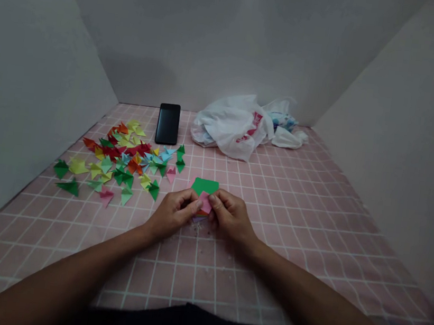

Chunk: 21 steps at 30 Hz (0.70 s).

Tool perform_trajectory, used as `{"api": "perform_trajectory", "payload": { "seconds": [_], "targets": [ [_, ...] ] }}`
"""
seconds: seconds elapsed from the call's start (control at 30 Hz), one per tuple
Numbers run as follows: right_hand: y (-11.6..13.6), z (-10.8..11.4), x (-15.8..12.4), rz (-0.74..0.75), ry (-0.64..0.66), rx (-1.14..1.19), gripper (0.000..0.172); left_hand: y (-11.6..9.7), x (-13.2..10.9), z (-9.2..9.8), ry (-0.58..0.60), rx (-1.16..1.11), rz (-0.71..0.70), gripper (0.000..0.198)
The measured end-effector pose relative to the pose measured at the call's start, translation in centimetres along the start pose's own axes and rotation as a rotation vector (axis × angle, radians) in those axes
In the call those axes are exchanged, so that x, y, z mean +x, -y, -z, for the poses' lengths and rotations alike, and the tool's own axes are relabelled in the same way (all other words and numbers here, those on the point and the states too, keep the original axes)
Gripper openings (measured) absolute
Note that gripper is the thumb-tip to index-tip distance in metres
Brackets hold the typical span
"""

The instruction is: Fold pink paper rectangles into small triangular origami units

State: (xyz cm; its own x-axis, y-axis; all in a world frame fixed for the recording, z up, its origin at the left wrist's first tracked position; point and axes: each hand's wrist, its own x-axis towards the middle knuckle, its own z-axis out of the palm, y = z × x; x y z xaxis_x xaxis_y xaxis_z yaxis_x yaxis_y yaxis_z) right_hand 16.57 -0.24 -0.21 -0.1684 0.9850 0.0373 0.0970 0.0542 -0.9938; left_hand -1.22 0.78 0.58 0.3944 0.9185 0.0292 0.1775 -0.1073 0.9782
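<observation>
Between my two hands is a small folded piece of pink paper [206, 202]. My left hand [175, 210] pinches its left side with thumb and fingers, and my right hand [233, 218] grips the right side the same way. Just behind and beneath it lies a stack of coloured paper sheets [205, 186], green on top, with pink, orange and purple edges peeking out. My fingers hide part of that stack. To the left of my hands spreads a pile of folded paper cranes [124, 155] in red, orange, yellow, green, blue and pink.
A black phone [168, 124] rests behind the folded pieces. Crumpled white plastic bags [233, 125] lie by the back wall, with a blue-and-white packet [282, 120] beside them. A pink checked cloth [294, 210] covers the table, with pale walls on three sides.
</observation>
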Motion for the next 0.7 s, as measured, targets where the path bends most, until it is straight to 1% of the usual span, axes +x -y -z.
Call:
{"api": "perform_trajectory", "payload": {
  "seconds": [0.1, 0.2, 0.3, 0.37, 0.43, 0.5, 0.6, 0.7],
  "targets": [
    [-0.22, -0.03, 0.22, -0.006, 0.027, 0.083, 0.039, 0.22, 0.06, -0.16, -0.033, -0.105, 0.015, 0.031],
    [-0.36, -0.13, 0.32, -0.009, 0.076, 0.154, 0.030, 0.51, 0.12, -0.32, -0.100, -0.198, 0.031, 0.031],
    [-0.32, -0.03, 0.37, 0.002, 0.111, 0.109, 0.025, 0.65, 0.28, -0.42, -0.131, -0.310, 0.047, 0.030],
    [-0.24, 0.15, 0.50, 0.045, 0.093, 0.033, 0.024, 0.61, 0.38, -0.45, -0.152, -0.345, 0.046, 0.030],
    [-0.19, 0.30, 0.68, 0.068, 0.056, 0.026, 0.022, 0.51, 0.43, -0.51, -0.156, -0.354, 0.047, 0.030],
    [-0.23, 0.33, 0.86, 0.051, 0.031, 0.094, 0.019, 0.43, 0.42, -0.63, -0.161, -0.386, 0.058, 0.031],
    [-0.38, 0.22, 1.01, 0.029, 0.054, 0.170, 0.020, 0.45, 0.34, -0.84, -0.180, -0.453, 0.087, 0.033],
    [-0.48, 0.20, 0.99, 0.058, 0.064, 0.120, 0.019, 0.53, 0.28, -0.86, -0.143, -0.440, 0.110, 0.034]
  ]
}}
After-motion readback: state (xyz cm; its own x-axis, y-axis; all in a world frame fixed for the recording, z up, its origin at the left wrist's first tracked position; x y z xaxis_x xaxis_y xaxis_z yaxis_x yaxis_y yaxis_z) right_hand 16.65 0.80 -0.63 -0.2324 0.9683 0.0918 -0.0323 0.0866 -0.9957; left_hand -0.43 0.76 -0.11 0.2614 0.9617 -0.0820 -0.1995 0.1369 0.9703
